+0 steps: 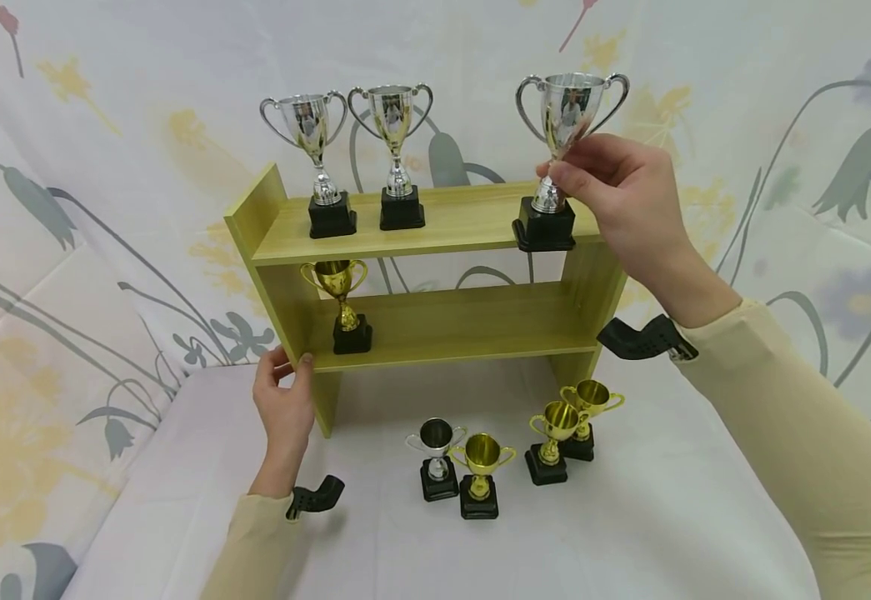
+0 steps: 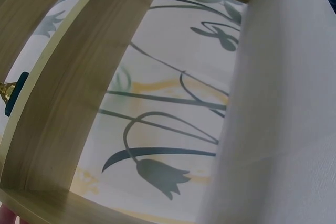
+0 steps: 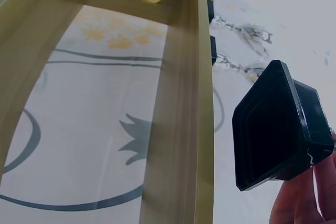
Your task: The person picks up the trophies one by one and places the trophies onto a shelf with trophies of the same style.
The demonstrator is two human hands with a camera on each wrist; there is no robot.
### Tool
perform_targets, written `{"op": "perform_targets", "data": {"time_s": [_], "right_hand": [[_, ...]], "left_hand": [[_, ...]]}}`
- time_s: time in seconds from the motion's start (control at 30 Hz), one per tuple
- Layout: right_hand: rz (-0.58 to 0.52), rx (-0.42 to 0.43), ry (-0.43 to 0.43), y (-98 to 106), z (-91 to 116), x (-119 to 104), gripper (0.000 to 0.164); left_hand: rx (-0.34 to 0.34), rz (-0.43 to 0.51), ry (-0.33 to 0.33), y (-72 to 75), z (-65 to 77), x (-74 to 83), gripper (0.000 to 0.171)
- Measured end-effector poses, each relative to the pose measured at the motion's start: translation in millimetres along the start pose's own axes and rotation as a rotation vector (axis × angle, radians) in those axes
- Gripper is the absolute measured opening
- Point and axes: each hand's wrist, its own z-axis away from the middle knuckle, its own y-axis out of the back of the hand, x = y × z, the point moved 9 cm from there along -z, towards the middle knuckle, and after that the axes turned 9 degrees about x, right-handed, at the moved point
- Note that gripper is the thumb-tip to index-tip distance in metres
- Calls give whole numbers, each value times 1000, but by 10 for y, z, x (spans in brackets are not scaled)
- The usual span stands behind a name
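My right hand (image 1: pixel 630 204) pinches the stem of a silver trophy cup (image 1: pixel 572 104), which stands upright at the right part of the top shelf. In the right wrist view the underside of its black base (image 3: pixel 269 129) shows, apart from the shelf edge. My left hand (image 1: pixel 285 408) grips the lower left side of the wooden shelf unit (image 1: pixel 450 321), thumb at the front edge. Two silver trophies, one at the left (image 1: pixel 307 121) and one beside it (image 1: pixel 392 112), stand on the top board. A gold trophy (image 1: pixel 335 279) stands at the left of the middle board.
On the white cloth (image 1: pixel 375 550) before the unit stand a small silver trophy (image 1: pixel 437 437), a gold trophy (image 1: pixel 483 454) close beside it, and two more gold trophies (image 1: pixel 559 421) at the right. A flower-patterned curtain (image 1: pixel 142 208) hangs behind.
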Motion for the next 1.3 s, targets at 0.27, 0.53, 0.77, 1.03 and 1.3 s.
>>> {"op": "perform_targets", "data": {"time_s": [0.27,0.53,0.77,1.03,1.3], "right_hand": [[-56,17,-9,-27,-56,2,13],[-124,16,-37,-78,-126,23,11],[-80,8,-53,-167,-192,97,11],[-70,15,-97,-280,-289,215,15],[1,30,-109,-327,-354,276,20]], "left_hand": [[4,9,-10,-19,-83,-235,27],[0,7,-20,-36,-71,-219,27],[8,11,-11,-21,-59,-216,27],[10,16,-17,-12,-57,-207,27],[7,15,-28,-13,-62,-208,27]]}}
